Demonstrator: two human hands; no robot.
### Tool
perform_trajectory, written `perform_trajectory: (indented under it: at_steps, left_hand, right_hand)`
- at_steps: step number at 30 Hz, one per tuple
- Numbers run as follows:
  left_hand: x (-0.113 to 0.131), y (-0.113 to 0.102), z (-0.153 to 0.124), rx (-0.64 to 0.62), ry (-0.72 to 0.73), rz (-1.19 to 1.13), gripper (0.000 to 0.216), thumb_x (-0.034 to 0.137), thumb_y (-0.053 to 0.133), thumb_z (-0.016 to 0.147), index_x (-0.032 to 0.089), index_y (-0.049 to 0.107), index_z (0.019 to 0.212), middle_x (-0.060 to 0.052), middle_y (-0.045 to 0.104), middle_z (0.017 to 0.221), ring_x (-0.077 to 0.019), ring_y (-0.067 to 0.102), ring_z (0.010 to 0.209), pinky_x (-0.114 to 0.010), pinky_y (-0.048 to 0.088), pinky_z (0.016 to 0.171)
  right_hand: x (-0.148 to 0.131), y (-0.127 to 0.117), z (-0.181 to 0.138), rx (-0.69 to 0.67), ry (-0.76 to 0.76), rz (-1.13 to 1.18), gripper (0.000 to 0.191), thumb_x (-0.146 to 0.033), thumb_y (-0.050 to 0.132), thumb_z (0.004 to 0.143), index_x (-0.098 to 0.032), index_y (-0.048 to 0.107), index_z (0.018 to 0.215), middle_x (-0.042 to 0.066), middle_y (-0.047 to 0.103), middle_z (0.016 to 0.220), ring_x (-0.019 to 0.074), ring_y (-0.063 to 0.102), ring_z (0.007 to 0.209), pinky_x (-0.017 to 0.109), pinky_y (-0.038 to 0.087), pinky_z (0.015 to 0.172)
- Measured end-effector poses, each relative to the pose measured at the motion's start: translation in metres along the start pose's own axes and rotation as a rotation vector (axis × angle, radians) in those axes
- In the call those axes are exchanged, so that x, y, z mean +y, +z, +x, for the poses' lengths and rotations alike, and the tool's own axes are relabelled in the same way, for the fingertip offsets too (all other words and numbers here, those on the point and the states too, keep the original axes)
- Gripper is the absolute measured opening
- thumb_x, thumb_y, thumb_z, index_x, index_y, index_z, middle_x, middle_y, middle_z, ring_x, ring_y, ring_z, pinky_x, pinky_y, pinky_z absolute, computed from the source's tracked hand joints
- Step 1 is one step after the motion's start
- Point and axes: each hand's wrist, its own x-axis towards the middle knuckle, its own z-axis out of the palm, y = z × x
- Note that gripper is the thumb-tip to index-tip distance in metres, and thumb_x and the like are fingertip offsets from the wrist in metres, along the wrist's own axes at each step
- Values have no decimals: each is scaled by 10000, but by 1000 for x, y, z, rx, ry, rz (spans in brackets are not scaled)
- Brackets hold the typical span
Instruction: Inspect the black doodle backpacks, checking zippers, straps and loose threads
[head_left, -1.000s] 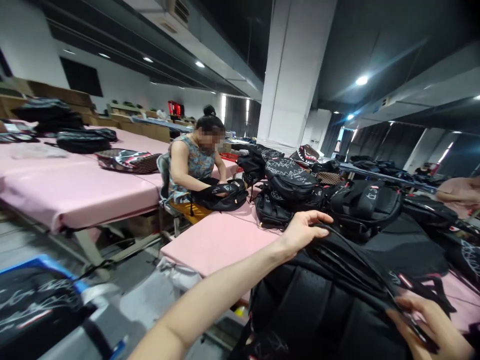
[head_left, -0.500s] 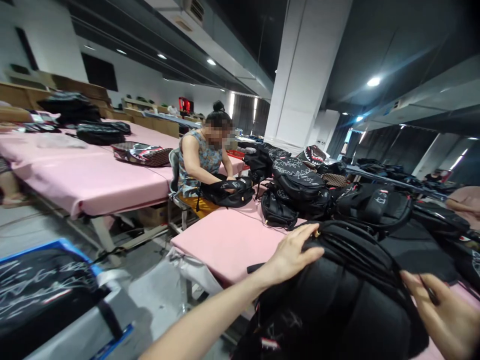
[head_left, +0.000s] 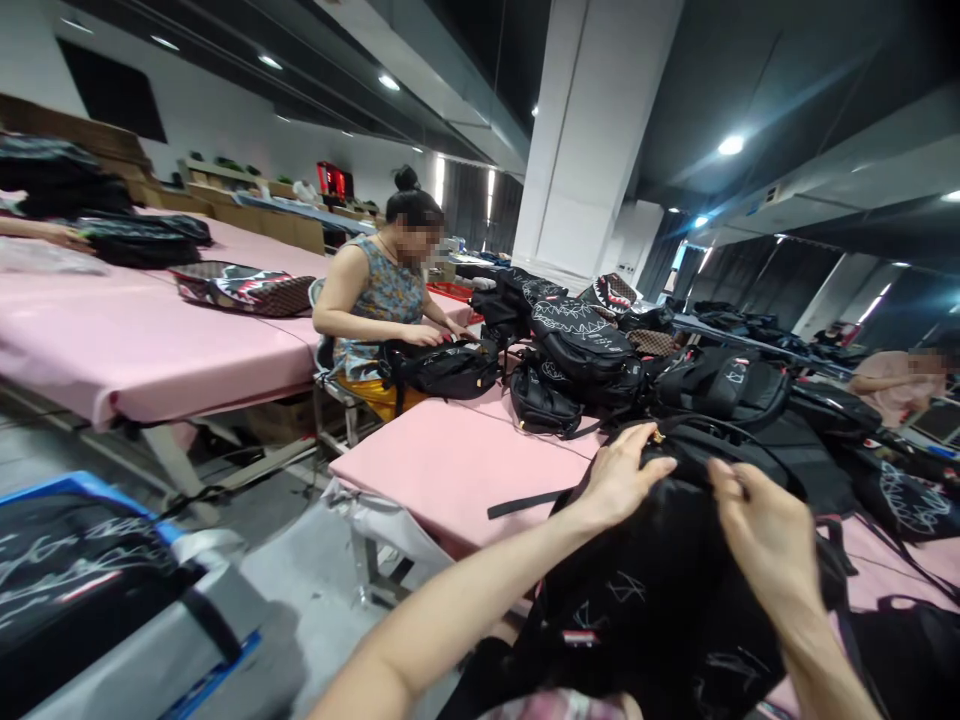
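Observation:
A black backpack [head_left: 637, 590] with white line drawings and a small red-and-white tag stands in front of me at the table's edge. My left hand [head_left: 626, 478] grips its top edge, with the thumb on the near side and the fingers beside a gold zipper pull [head_left: 658, 436]. Across from it, my right hand [head_left: 772, 535] is closed at the upper right of the same backpack, thumb and bent fingers pinching the dark fabric. Something small and dark shows between the right fingers, too unclear to name. Part of the backpack's top is hidden behind my hands.
Several black backpacks [head_left: 581, 335] are piled on the pink-covered table [head_left: 450, 455] beyond. A co-worker [head_left: 382, 290] sits handling a black bag [head_left: 450, 370]. At lower left, a blue-edged crate [head_left: 45, 485] holds a black bag. Another person [head_left: 896, 385] is at the far right.
My right hand has moved left and inward, from the backpack's right side to its top near my left hand. The backpack's open zipped layers have folded down, and it stands more upright.

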Motion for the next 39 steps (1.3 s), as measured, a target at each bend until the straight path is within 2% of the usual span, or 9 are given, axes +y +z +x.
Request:
perform_trajectory:
  at_steps: [3, 5, 8, 11, 15, 20, 30, 35, 39]
  left_hand:
    - [-7, 9, 3, -9, 15, -33, 535, 404, 544, 796, 234, 440, 1293, -44, 473, 1337, -197, 434, 1212, -320, 326, 1034]
    - [-12, 6, 10, -25, -4, -42, 527, 385, 543, 796, 209, 452, 1284, -58, 485, 1327, -197, 447, 1201, -311, 336, 1022]
    - [-17, -5, 29, -34, -69, 18, 473, 387, 525, 800, 187, 513, 1228, -74, 535, 1276, -218, 493, 1152, -328, 349, 998]
    - [-23, -9, 55, -41, -134, 61, 440, 387, 493, 817, 178, 542, 1201, -76, 561, 1249, -223, 498, 1148, -315, 348, 983]
    - [-33, 5, 84, -29, -210, 150, 473, 422, 492, 820, 171, 531, 1219, -96, 580, 1224, -230, 516, 1123, -316, 363, 949]
    - [-32, 13, 91, 17, -180, 230, 522, 438, 451, 856, 72, 493, 1225, -150, 573, 1206, -239, 512, 1071, -384, 349, 935]
    - [-55, 4, 6, 157, -46, 261, 479, 400, 353, 903, 123, 376, 1293, -114, 441, 1330, -179, 437, 1177, -272, 339, 980]
    - [-104, 13, -50, 19, -236, 144, 556, 494, 268, 890, 149, 356, 1317, -124, 462, 1327, -239, 431, 1214, -353, 336, 999]
    - [-124, 16, -58, 16, -306, 183, 613, 552, 254, 857, 141, 412, 1284, -128, 568, 1202, -268, 526, 1103, -387, 389, 942]
  right_hand:
    - [-29, 18, 12, 5, -21, 36, 364, -384, 391, 856, -169, 606, 656, 95, 612, 580, 190, 534, 512, 279, 299, 503]
    - [-20, 24, 20, -38, -34, 275, 360, -409, 433, 843, -156, 646, 698, 95, 648, 640, 197, 573, 585, 275, 351, 543]
    - [30, 22, 18, 64, 72, 660, 389, -477, 479, 816, -146, 683, 834, 75, 682, 757, 194, 605, 683, 273, 417, 611]
    - [89, 20, -8, 248, 280, 698, 430, -522, 519, 775, -130, 684, 834, 78, 684, 761, 202, 612, 736, 294, 439, 669]
    - [126, 36, -48, -5, 472, 772, 446, -550, 566, 715, -129, 689, 795, 91, 689, 797, 219, 608, 777, 298, 449, 665]
    - [114, 62, -46, -65, 560, 1028, 382, -489, 608, 673, -143, 676, 822, 21, 643, 694, 154, 547, 642, 239, 402, 531]
    - [128, 94, -34, 5, 630, 1257, 404, -542, 607, 660, -145, 601, 740, 12, 627, 684, 133, 537, 638, 234, 421, 577]
    - [137, 102, -41, 34, 627, 1279, 399, -528, 645, 625, -146, 606, 736, 3, 635, 688, 131, 556, 654, 239, 441, 629]
    - [141, 107, -39, 50, 634, 1215, 403, -534, 634, 612, -149, 618, 730, -2, 629, 672, 132, 557, 637, 238, 442, 605]
